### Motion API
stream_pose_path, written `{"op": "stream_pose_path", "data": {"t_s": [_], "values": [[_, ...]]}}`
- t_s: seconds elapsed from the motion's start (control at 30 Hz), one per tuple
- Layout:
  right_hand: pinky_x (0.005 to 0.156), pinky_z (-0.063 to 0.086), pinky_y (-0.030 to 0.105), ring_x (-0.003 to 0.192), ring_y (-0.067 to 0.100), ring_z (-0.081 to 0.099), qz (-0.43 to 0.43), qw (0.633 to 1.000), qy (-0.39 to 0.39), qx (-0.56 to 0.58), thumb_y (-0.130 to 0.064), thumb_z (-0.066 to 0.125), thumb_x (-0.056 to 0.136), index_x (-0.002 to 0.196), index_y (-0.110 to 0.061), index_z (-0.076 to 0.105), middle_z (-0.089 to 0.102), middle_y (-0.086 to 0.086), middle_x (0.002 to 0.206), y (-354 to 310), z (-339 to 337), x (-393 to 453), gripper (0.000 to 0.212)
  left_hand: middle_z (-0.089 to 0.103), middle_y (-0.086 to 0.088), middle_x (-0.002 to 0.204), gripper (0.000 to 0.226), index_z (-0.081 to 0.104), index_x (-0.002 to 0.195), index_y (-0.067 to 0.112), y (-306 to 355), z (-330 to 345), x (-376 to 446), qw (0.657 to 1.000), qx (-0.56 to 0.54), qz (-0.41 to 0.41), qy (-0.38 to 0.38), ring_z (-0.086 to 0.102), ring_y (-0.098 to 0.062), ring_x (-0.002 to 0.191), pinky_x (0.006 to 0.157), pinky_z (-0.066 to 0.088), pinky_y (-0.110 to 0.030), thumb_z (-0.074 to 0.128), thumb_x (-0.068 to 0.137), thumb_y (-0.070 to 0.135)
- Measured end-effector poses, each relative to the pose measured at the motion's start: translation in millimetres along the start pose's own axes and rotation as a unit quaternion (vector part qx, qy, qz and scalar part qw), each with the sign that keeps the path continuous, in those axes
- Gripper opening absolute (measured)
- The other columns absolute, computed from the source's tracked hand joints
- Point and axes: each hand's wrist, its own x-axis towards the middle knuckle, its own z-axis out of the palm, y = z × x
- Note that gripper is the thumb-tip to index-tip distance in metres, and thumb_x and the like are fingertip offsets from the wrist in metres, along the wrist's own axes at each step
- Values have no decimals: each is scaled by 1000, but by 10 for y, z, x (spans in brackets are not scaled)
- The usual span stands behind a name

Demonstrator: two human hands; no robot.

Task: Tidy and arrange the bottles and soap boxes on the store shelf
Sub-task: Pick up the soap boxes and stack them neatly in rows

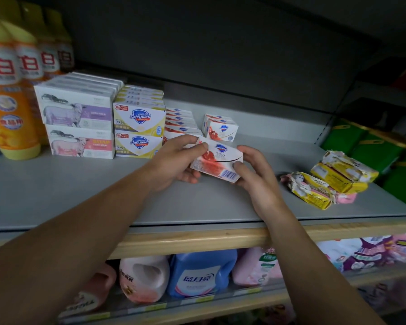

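**Both Hands on One Soap Box Above the Shelf**

The left hand [181, 160] and the right hand [256, 174] gripped a single red-and-white soap box [217, 160] between them. The left fingers curled over its upper left corner, thumb on the face; the right fingers wrapped its lower right end by the barcode. The box was tilted, raised just above the grey shelf [80, 191].

Just behind it lay a row of matching red soap boxes [181, 124] and a small separate stack [220, 129]. To the left stood yellow Safeguard boxes [138, 130], then sheep-printed boxes [77, 118], then orange bottles [12, 90], the nearest cut off by the frame edge. Well to the right lay torn yellow soap packs [326, 181].

The left palm and the box's underside were hidden. Detergent jugs [197, 273] below were blurred and partly covered by the forearms.
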Motion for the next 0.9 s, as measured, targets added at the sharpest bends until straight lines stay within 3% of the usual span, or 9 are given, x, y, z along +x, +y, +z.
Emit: {"op": "stream_pose_path", "data": {"t_s": [0.13, 0.23, 0.33, 0.47, 0.57, 0.63, 0.73, 0.83, 0.9], "values": [[102, 48, 51, 116, 16, 62, -4, 999, 27, -30, -20, 67, 85, 124, -28, 55, 64, 0, 127, 63, -7, 48, 42, 71, -6, 99, 36, 53, 127, 22, 17, -21, -24, 999, 19, 25, -21, 61, -19, 58, 54, 54, -31, 63, 93, 24], [95, 54, 40, 93, 6, 67, -2, 996, 37, -81, -15, 69, 88, 131, -25, 55, 64, -1, 126, 128, -35, 74, 46, 67, -6, 111, 44, 49, 134, 24, 4, -33, -41, 997, 57, 48, -36, 61, -19, 55, 55, 56, -33, 63, 93, 19], [87, 53, 29, 92, 11, 66, -4, 996, 30, -84, -10, 70, 87, 128, -24, 55, 68, -2, 117, 147, -40, 87, 46, 66, -1, 120, 49, 48, 137, 21, 16, -50, -46, 996, 42, 60, -45, 67, -20, 66, 61, 59, -35, 64, 91, 10], [74, 49, 15, 80, 1, 63, -39, 994, 34, -96, -2, 70, 84, 112, -32, 57, 70, -19, 98, 89, 1, 63, 44, 69, -1, 114, 30, 61, 119, 25, 29, -57, -43, 996, 32, 75, -32, 72, -19, 80, 69, 60, -38, 65, 91, 14], [64, 50, 22, 69, 12, 58, -72, 990, 32, -113, 2, 67, 83, 105, -40, 54, 64, -33, 99, 26, 14, 18, 50, 72, -3, 105, 10, 70, 100, 23, 19, -61, -29, 996, 10, 88, -13, 71, -22, 97, 70, 60, -37, 64, 92, 23], [64, 51, 28, 69, 16, 59, -85, 990, 21, -112, 6, 64, 83, 105, -40, 52, 62, -34, 103, 14, 26, -7, 53, 71, -9, 104, 8, 72, 96, 19, 8, -73, -1, 995, 14, 94, 10, 70, -30, 98, 73, 61, -39, 65, 91, 22], [65, 51, 24, 74, 18, 62, -90, 988, 7, -123, 5, 65, 84, 107, -42, 51, 61, -34, 108, -4, 49, -21, 54, 73, -2, 99, 10, 73, 94, 21, 0, -98, 25, 993, 28, 114, 21, 71, -23, 96, 82, 60, -41, 67, 90, 15], [64, 52, 35, 71, 22, 59, -102, 987, 22, -125, 1, 66, 85, 108, -43, 53, 63, -30, 108, 19, 32, -9, 52, 74, -3, 98, 9, 73, 94, 19, -17, -98, 37, 995, 36, 94, 18, 71, -23, 96, 86, 58, -46, 65, 91, 16], [64, 52, 36, 67, 21, 56, -112, 984, 37, -131, -1, 64, 88, 113, -40, 55, 65, -23, 108, 44, 20, 4, 47, 75, -6, 98, 11, 72, 95, 13, -35, -89, 53, 990, 102, 94, 30, 71, -27, 95, 88, 56, -50, 64, 92, 21]]}}
